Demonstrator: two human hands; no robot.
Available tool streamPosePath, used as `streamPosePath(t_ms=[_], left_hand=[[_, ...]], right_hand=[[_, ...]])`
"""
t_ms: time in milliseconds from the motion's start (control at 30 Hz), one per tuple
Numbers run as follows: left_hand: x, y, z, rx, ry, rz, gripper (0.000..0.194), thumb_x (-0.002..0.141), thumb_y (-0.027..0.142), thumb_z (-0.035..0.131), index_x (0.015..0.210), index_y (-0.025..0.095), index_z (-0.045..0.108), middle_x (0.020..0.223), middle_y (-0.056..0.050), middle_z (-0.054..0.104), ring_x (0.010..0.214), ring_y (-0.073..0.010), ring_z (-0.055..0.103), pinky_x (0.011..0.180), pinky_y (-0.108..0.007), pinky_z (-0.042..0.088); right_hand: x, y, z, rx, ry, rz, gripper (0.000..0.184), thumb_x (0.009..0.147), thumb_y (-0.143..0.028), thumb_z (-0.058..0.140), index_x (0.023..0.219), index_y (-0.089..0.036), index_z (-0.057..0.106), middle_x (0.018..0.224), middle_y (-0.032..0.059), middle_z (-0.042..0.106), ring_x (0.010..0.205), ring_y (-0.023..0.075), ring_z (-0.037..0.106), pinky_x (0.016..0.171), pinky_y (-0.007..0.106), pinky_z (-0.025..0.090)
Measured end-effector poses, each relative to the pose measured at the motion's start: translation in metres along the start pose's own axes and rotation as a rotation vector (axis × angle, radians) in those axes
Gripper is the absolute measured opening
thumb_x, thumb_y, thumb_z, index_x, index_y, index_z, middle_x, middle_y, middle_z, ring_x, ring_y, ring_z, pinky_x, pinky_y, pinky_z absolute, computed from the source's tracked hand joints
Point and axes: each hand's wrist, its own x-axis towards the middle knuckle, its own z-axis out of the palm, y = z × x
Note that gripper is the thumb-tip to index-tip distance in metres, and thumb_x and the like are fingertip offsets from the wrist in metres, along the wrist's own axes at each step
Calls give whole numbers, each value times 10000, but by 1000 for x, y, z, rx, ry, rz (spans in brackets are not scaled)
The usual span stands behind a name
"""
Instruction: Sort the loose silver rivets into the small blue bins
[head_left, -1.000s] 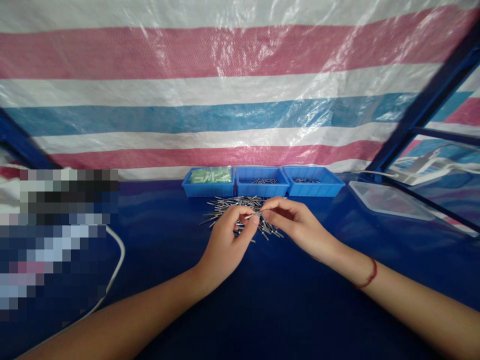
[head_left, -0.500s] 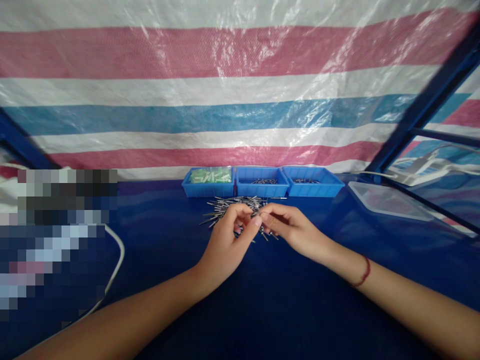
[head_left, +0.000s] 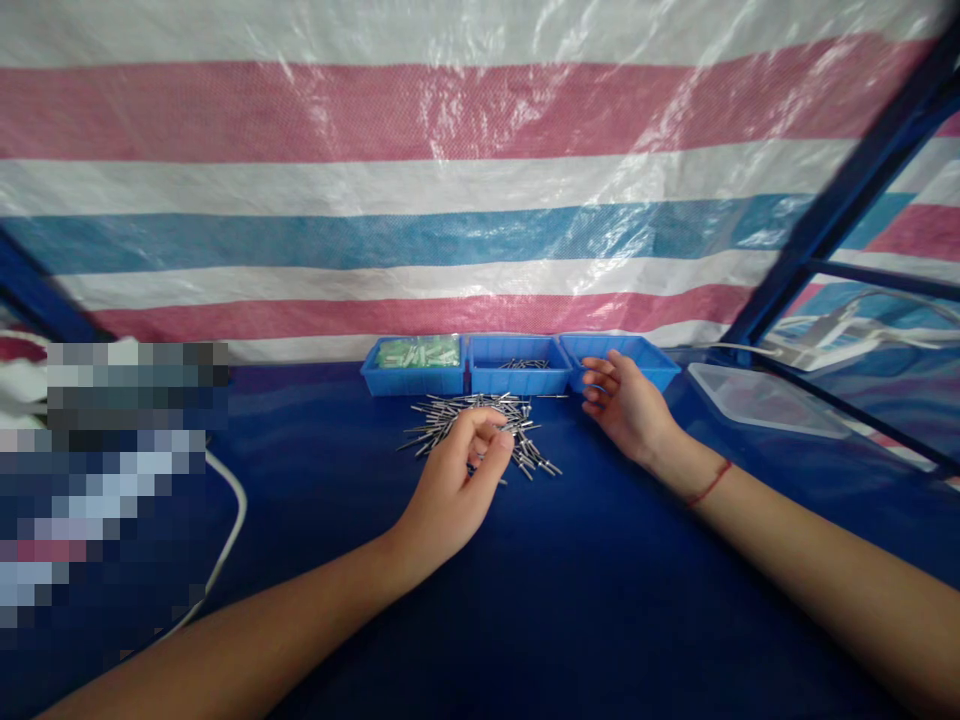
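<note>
A loose pile of silvery blind rivets [head_left: 531,440] lies on the dark blue tabletop. My left hand [head_left: 466,470] hovers over the pile's near side, its fingers curled and thumb close to the index finger. Whatever it may hold is hidden. My right hand [head_left: 628,410] is at the front edge of the right blue bin [head_left: 651,378], with its fingers apart and nothing seen in them. That hand covers part of the bin. Beside it, the middle blue bin [head_left: 519,382] holds several rivets, and the left blue bin [head_left: 414,384] contains a green-and-white packet [head_left: 418,352].
A clear plastic lid [head_left: 765,402] lies at the right. Behind it is a white power strip [head_left: 821,340] with cables. A white cable [head_left: 238,500] curves across the table on the left, beside a pixelated area. Blue metal posts [head_left: 802,240] and a striped sheet [head_left: 390,240] stand behind.
My right hand has left my left hand, moved right and back to the right bin, and spread its fingers. My left hand has stayed almost in place over the pile.
</note>
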Motion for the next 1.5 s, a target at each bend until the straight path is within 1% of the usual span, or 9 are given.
streamPosePath(t_ms=[100,267,367,433,700,1233,1333,1400,1500], left_hand=[[0,0,0,-5,2,1,164,906,311,448,1017,204,504,850,-21,587,787,-152,585,703,-293,454],[0,-2,0,-2,5,16,169,913,312,444,1029,206,506,829,-18,587,756,-144,575,683,-282,450],[0,-3,0,-2,-8,18,174,917,312,438,1035,202,504,816,-16,585,731,-137,567,675,-276,446],[0,-3,0,2,-18,17,178,920,317,435,1036,201,505,812,-16,584,723,-135,562,673,-274,445],[1,-5,0,6,-38,6,181,914,325,436,1025,202,511,803,-9,574,704,-134,554,679,-282,445],[2,-5,1,22,-38,-5,178,912,318,447,1022,204,528,824,-14,599,716,-138,571,682,-282,457],[3,-5,2,34,-6,8,171,897,282,470,1022,192,545,890,-33,613,762,-146,589,698,-283,464],[3,-6,2,49,6,6,186,888,267,486,1041,190,560,916,-40,617,784,-150,593,696,-278,466],[4,-7,2,48,4,7,231,887,274,498,1091,196,572,928,-44,620,781,-149,593,677,-269,471]], right_hand=[[-5,5,3,-178,-133,-102,179,795,-325,507,767,-174,599,621,-30,504,480,75,421,443,207,338],[-15,16,5,-896,-531,-528,137,738,-177,537,821,-169,645,800,30,638,665,137,548,630,279,433],[-16,21,3,-1166,-623,-809,235,733,-81,506,904,-168,642,916,67,638,834,183,583,770,331,450],[-15,23,0,-1243,-690,-888,218,781,-105,509,941,-174,640,939,76,628,874,191,583,810,346,451],[-8,24,-2,-1301,-684,-888,110,833,-136,516,838,-172,619,827,53,605,759,164,572,708,300,462],[-10,22,-2,-1326,-627,-926,133,852,-97,443,814,-173,545,800,65,585,765,189,538,727,335,434],[-15,15,1,-1187,-513,-905,106,859,-146,466,816,-176,558,802,56,601,752,181,542,727,339,430],[-22,13,6,-986,-481,-786,85,858,-217,504,818,-178,567,786,39,607,712,159,549,688,312,443],[-37,15,14,-679,-552,-551,143,828,-322,574,828,-179,580,780,22,622,706,138,575,670,285,467]])
